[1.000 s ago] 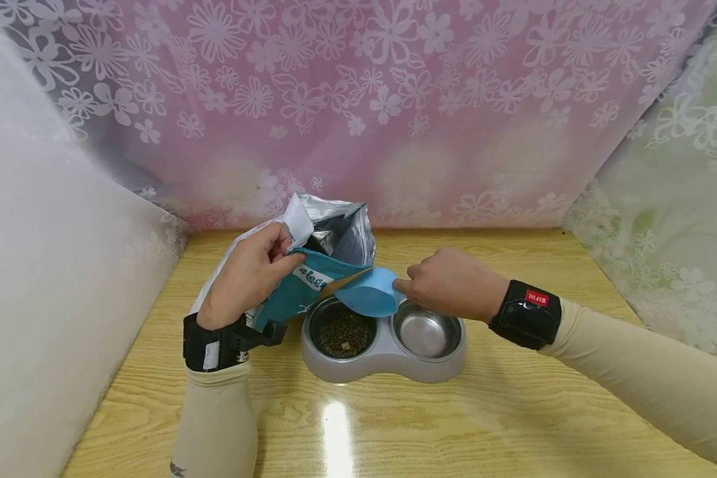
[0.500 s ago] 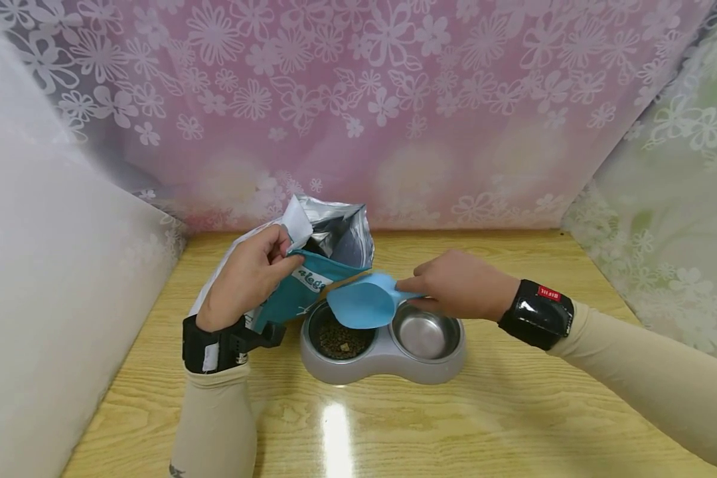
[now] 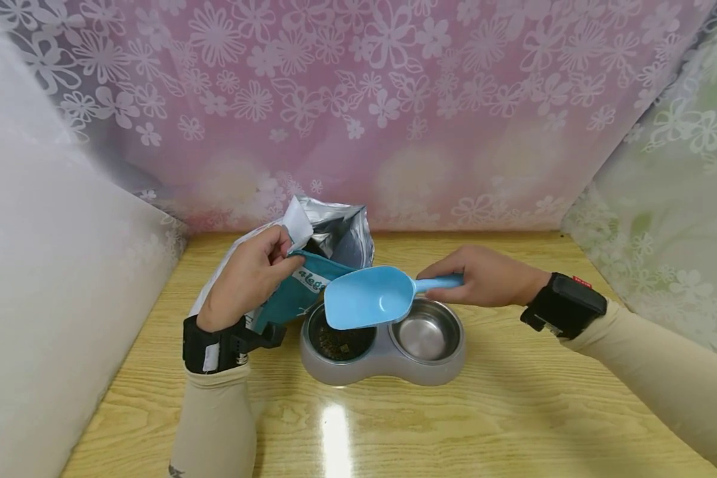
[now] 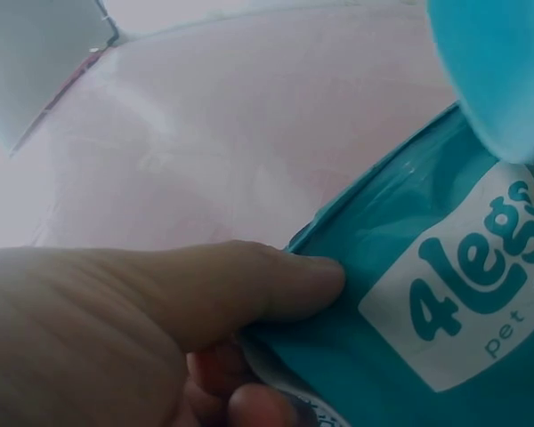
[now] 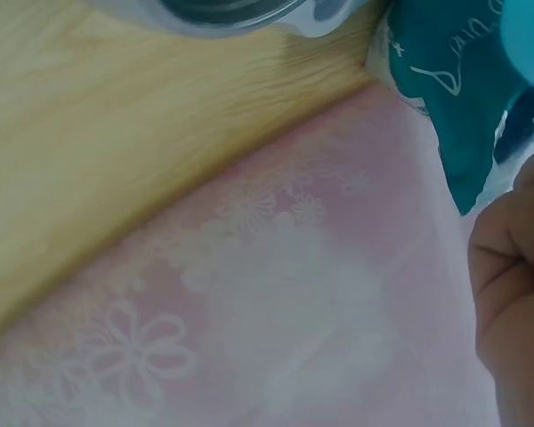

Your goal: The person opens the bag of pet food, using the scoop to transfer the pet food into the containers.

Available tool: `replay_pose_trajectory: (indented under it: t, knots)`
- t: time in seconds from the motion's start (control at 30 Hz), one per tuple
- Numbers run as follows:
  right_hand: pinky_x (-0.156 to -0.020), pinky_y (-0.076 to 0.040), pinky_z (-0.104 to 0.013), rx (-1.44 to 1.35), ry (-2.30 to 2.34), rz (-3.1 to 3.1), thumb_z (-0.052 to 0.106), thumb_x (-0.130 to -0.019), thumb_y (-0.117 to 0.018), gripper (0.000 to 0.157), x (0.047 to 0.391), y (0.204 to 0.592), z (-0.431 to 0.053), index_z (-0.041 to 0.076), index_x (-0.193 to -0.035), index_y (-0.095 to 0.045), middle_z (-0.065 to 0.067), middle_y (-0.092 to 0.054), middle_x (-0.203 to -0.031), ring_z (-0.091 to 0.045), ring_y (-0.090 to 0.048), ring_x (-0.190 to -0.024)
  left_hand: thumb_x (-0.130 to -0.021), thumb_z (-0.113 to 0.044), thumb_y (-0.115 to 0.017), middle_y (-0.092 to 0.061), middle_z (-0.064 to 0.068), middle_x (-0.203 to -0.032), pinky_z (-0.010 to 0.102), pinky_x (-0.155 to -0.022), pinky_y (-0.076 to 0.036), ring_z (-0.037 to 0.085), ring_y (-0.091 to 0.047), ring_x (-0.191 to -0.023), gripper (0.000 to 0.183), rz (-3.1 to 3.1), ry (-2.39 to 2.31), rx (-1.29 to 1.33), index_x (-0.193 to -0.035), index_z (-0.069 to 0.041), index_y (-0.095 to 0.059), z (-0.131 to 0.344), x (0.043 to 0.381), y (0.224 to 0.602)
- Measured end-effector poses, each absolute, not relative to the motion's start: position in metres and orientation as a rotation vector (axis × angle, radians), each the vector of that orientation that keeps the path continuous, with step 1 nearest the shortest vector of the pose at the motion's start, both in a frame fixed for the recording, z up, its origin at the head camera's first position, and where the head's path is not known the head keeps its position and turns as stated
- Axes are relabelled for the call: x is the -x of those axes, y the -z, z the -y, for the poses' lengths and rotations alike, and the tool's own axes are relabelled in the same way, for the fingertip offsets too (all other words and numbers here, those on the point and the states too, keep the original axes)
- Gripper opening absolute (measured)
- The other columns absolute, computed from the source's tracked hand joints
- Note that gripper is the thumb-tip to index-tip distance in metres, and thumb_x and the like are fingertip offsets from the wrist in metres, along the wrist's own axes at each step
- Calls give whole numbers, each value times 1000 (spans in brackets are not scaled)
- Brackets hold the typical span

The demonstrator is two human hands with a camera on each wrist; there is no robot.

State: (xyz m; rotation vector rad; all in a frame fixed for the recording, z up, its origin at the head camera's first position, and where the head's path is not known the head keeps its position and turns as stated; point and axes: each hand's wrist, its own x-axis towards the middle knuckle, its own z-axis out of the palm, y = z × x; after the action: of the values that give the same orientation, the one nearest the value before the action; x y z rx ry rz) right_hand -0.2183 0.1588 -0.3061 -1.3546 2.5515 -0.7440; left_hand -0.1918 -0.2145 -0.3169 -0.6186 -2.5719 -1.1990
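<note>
My left hand [image 3: 252, 275] pinches the top edge of a teal pet food bag [image 3: 289, 295], thumb on the printed front in the left wrist view. The bag's mouth gapes, showing its silver lining. By its handle, my right hand [image 3: 484, 275] grips a light blue scoop [image 3: 370, 297], whose bowl faces up with no food visible in it. The scoop hangs over a grey double pet bowl [image 3: 384, 355], overlapping the bag's front edge. Brown kibble [image 3: 337, 342] lies in the left bowl, partly hidden by the scoop. The right steel bowl [image 3: 425, 334] holds nothing.
The wooden table [image 3: 484, 411] carries the bag and bowls. A pink flowered cloth [image 3: 358, 119] hangs behind it, a white wall [image 3: 54, 232] stands at the left and a pale green flowered cloth [image 3: 675, 199] at the right.
My right hand has moved a little right and turned the scoop from tipped over the kibble bowl to bowl facing up. The left hand and the bag have stayed put.
</note>
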Motion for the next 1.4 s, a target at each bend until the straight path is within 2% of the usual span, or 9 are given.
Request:
replay_pose_trajectory:
  t: [0.27,0.43,0.57,0.73,0.8,0.97,1.27,1.33,1.4]
  knots:
    - [-70,-49,-29,1245,976,-2506,31,-93,-64,29,223,304,-166,23,-121,-67,11,-67,-106,-12,-62,-80,-94,-22,-64,-33,8,-69,31,-55,-31,21,-33,-57,23,2570,1193,622,-89,-13,-43,215,192,317]
    - [-60,-43,-26,1206,1081,-2547,21,-93,-65,28,224,304,-168,18,-120,-68,6,-66,-93,-12,-50,-62,-94,-24,-64,-32,8,-69,31,-55,-31,21,-33,-56,24,2569,1193,641,-89,-12,-43,214,192,318]
    - [-54,-40,-28,1179,1136,-2619,17,-95,-62,27,225,302,-169,12,-122,-66,1,-62,-86,-14,-46,-59,-94,-25,-64,-33,8,-69,31,-55,-31,20,-33,-56,25,2565,1187,646,-89,-12,-43,215,192,317]
    - [-50,-35,-29,1084,1084,-2766,25,-98,-57,27,227,300,-168,13,-122,-64,1,-60,-81,-16,-43,-56,-94,-24,-64,-33,8,-69,30,-54,-31,20,-33,-56,24,2569,1207,633,-90,-13,-43,215,192,317]
    - [-51,-37,-29,1031,1080,-2789,29,-98,-57,29,228,299,-166,16,-124,-62,1,-61,-83,-16,-47,-60,-94,-24,-64,-33,8,-69,30,-54,-31,20,-33,-56,25,2570,1210,629,-90,-12,-43,214,192,317]
    - [-58,-43,-31,952,1184,-2767,27,-96,-61,25,229,297,-159,15,-117,-59,-3,-60,-87,-18,-55,-72,-93,-24,-65,-33,8,-70,30,-53,-31,20,-33,-57,25,2571,1211,625,-90,-12,-43,215,191,316]
    - [-59,-41,-29,1073,1120,-2857,10,-92,-65,12,209,272,-137,5,-103,-63,-4,-60,-80,-18,-51,-66,-93,-24,-65,-32,8,-69,30,-52,-31,20,-33,-56,26,2561,1223,629,-90,-12,-43,217,191,317]
    - [-60,-41,-29,1109,1075,-2888,10,-91,-66,11,207,269,-135,6,-102,-64,-2,-59,-80,-18,-51,-67,-93,-25,-65,-32,8,-69,30,-52,-31,20,-33,-55,26,2558,1226,633,-89,-12,-42,217,191,317]
    - [-60,-41,-30,1142,1036,-2913,16,-92,-67,12,214,276,-139,10,-102,-65,2,-59,-82,-17,-51,-68,-93,-25,-65,-32,8,-69,30,-52,-31,20,-33,-55,26,2556,1225,637,-89,-12,-42,216,192,317]
